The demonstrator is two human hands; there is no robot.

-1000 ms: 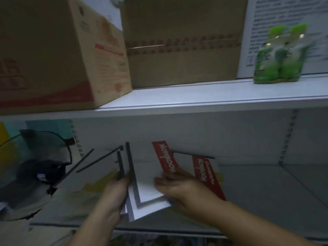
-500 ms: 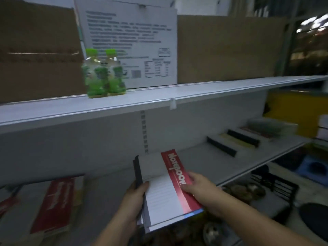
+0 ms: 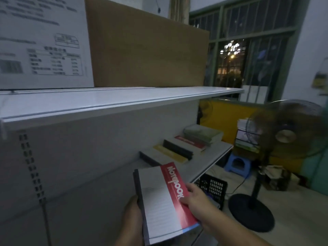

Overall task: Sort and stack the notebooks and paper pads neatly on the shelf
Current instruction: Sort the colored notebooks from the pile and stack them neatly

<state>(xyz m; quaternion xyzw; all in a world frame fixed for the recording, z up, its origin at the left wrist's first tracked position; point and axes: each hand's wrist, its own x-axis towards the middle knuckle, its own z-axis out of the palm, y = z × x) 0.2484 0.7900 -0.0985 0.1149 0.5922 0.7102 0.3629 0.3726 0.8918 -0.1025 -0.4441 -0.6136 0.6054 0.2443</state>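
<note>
I hold a small stack of notebooks (image 3: 159, 201) over the lower shelf (image 3: 209, 167); the top one is white with a red "Notebook" band. My left hand (image 3: 132, 215) grips the dark spine edge on the left. Thumb on the red band, my right hand (image 3: 197, 201) holds the right edge. Farther right on the same shelf lie sorted piles: a black-edged pad with a yellow one (image 3: 170, 154), a red-striped notebook (image 3: 191, 143), and a thicker greenish stack (image 3: 202, 133) at the shelf's end.
The upper shelf (image 3: 106, 102) carries a brown carton (image 3: 147, 50) and a white printed box (image 3: 42, 43). Beyond the shelf's right end stand a floor fan (image 3: 284, 137), a black crate (image 3: 213, 189) and a blue stool (image 3: 237, 162). A barred window is behind.
My view has swung to the right along the shelf, with both hands carrying the notebook stack that way. The loose notebooks at the left and the green bottles have left the view; the sorted piles came closer.
</note>
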